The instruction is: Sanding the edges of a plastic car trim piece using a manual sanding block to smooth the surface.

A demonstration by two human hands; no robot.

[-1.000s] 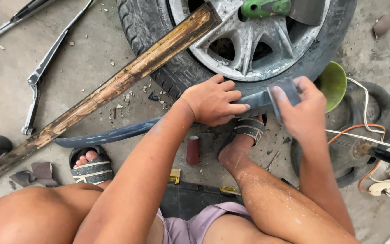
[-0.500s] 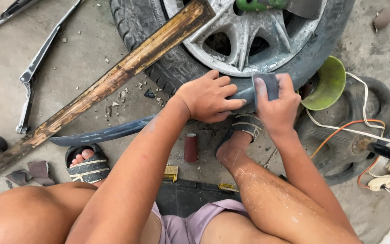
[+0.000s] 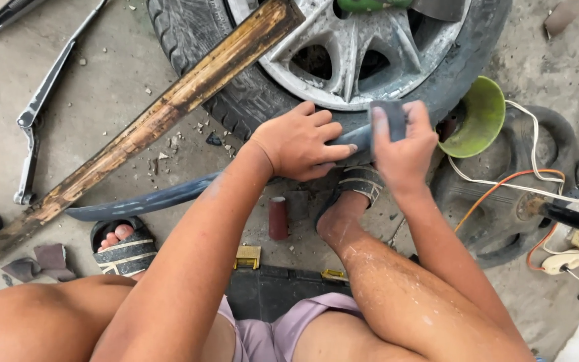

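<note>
Pressing the curved strip (image 3: 149,199) flat, left hand (image 3: 299,143); right hand (image 3: 403,144) grips (seemingly) a sanding pad (image 3: 388,117).

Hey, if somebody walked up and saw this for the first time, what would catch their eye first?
Probably the two hands at the centre: the left hand presses down a long dark curved strip, while the right hand holds a grey sanding pad against it. Just above lies a big tyre with a silver alloy wheel, a worn wooden plank leaning across it, and a green bowl at right.
</note>
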